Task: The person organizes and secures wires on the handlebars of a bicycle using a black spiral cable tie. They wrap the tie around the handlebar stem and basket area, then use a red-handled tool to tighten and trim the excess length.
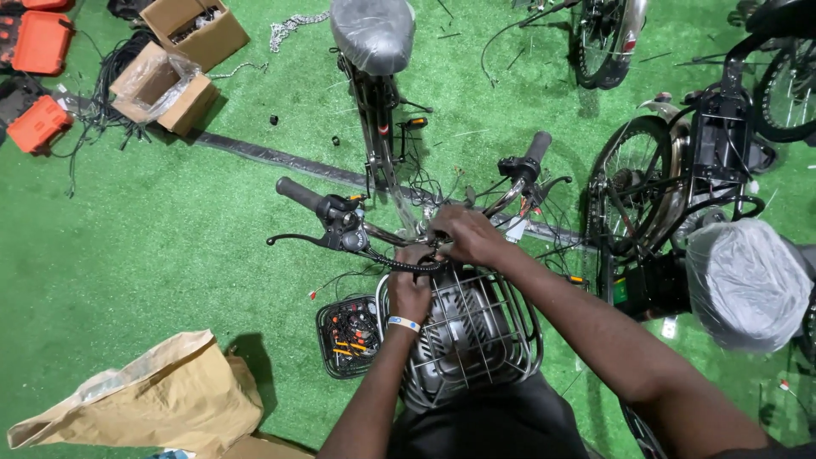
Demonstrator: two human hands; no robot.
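- Green artificial turf point(127, 280) covers the floor; parts, cartons and other bicycles lie scattered across it.
- Right hand point(466, 235): fingers curled shut, pinching at the cable bundle point(406, 265) at the middle of the handlebar point(408, 223); what exactly sits between the fingertips cannot be made out.
- Left hand point(410, 289): closed around the same bundle, directly below and touching the right hand, wrist over the rim of the wire front basket point(476, 340).
- Handlebar long axis runs crosswise to both forearms, left grip point(299, 195) and right grip point(537, 146) well out to either side of the hands.
- Beyond the hands, straight ahead: plastic-wrapped saddle point(372, 34).
- Left of the left forearm: small black basket of wires point(348, 336), then a brown paper bag point(161, 399).
- Far left: cardboard boxes point(166, 85).
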